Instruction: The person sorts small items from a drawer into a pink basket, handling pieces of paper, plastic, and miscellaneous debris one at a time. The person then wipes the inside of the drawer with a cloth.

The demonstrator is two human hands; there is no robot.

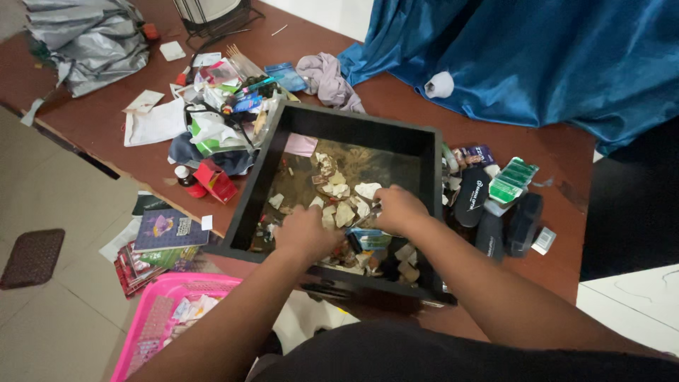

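While bent over the near edge of the table (pixel 424 99), both hands sunk into a black drawer (pixel 353 127) pulled out and set flat on the brown top, its near corner jutting past the edge. Left hand (pixel 305 233) palm down on the heap of paper scraps (pixel 343 212), fingers curled in among them, though whether anything is actually pinched between them cannot be told. Right hand (pixel 398 209) likewise knuckles up just beside it, fingers bent over pale torn pieces near the drawer's middle; grasp hidden there too. Scraps themselves small, torn, cream and white, mixed with a blue wrapper (pixel 369 239) and bits of card toward the near wall: probably feather-light, limp, apt to slip and scatter, so best gathered in loose handfuls or scooped from beneath rather than picked singly. Drawer likely stiff and fairly heavy, smooth-sided, to be taken by its two side walls if lifted. Left of the drawer, toward the far left corner, a jumble of packets and bottles (pixel 226 106), a white paper sheet (pixel 152 124) and a crumpled grey bag (pixel 88 39). Right of the drawer, near the right edge, dark insoles (pixel 472 198) and a green blister pack (pixel 513 182). Along the far edge, a blue cloth (pixel 530 56) draped over something and a small grey rag (pixel 327 78). Below on the tiled floor, a pink basket (pixel 170 318) and a stack of booklets (pixel 166 237).
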